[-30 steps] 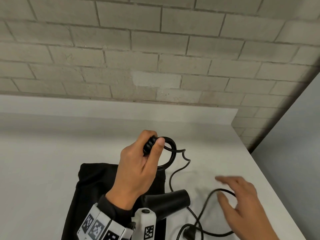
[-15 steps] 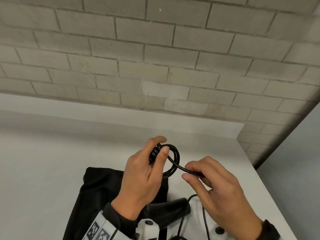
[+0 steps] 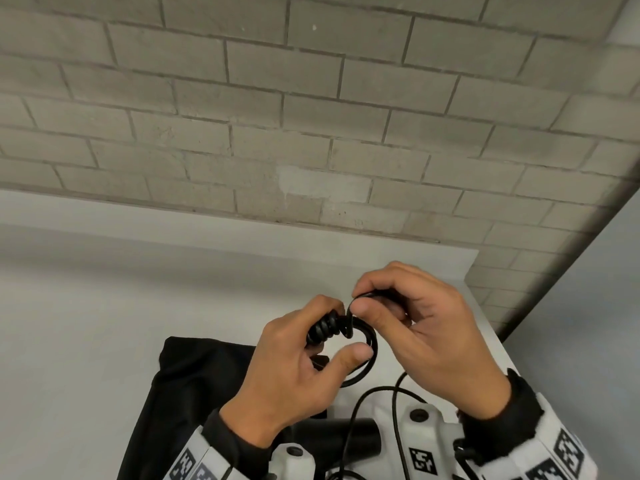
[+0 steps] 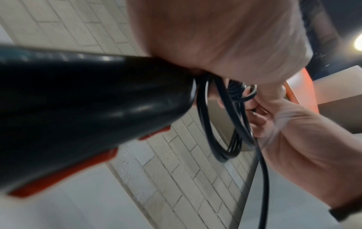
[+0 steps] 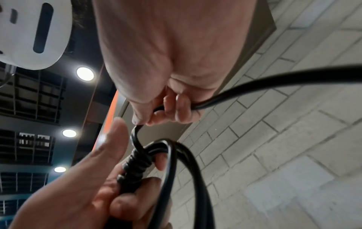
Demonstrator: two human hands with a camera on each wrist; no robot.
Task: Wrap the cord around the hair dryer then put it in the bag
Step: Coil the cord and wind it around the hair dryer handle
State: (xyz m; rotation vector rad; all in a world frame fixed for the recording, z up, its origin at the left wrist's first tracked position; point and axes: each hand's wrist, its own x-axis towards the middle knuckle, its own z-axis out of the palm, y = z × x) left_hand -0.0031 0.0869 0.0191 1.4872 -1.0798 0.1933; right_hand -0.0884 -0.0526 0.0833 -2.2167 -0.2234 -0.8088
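Fingers of left hand (image 3: 294, 372) curl round coiled cord (image 3: 363, 355) at hair dryer (image 4: 88, 108); right hand (image 3: 433, 341) pinches a strand.

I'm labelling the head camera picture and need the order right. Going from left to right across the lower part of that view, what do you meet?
Black bag → left hand → coiled cord → right hand → right sleeve.

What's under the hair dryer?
A black bag lies on the white table beneath the hair dryer. The left hand and its wrist camera hide whether they touch.
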